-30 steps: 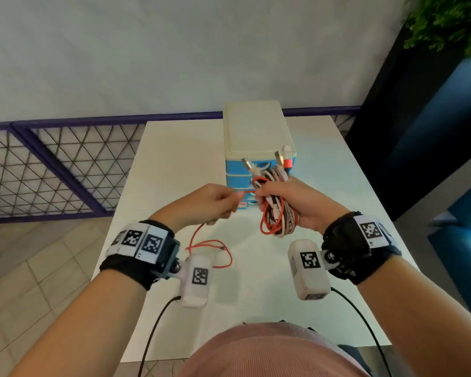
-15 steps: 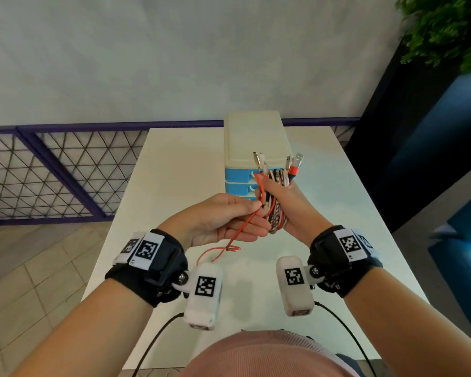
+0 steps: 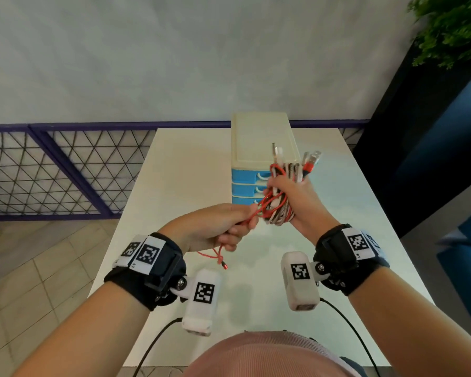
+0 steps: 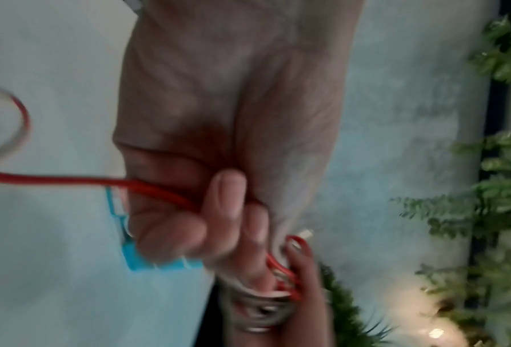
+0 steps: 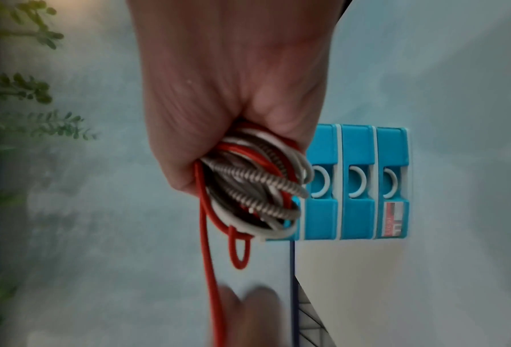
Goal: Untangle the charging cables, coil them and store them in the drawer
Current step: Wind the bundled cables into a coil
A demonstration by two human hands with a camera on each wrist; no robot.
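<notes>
While the coiled bundle of charging cables (image 3: 282,197) is gripped in the closed fingers of the right hand (image 3: 297,202) above the white worktop (image 3: 191,164), its plugs are pointed toward 12 o'clock. The loose red cable (image 3: 249,217) is pinched by the left hand (image 3: 215,227), at 9 o'clock of the bundle. The blue drawer unit (image 3: 249,183), drawers closed, is seen behind the hands.

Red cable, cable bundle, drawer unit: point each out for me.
red cable (image 4: 70,180), left wrist view, on the taut run entering the left fist.
cable bundle (image 5: 257,187), right wrist view, on the braided loops.
drawer unit (image 3: 259,137), head view, on its cream top.
</notes>
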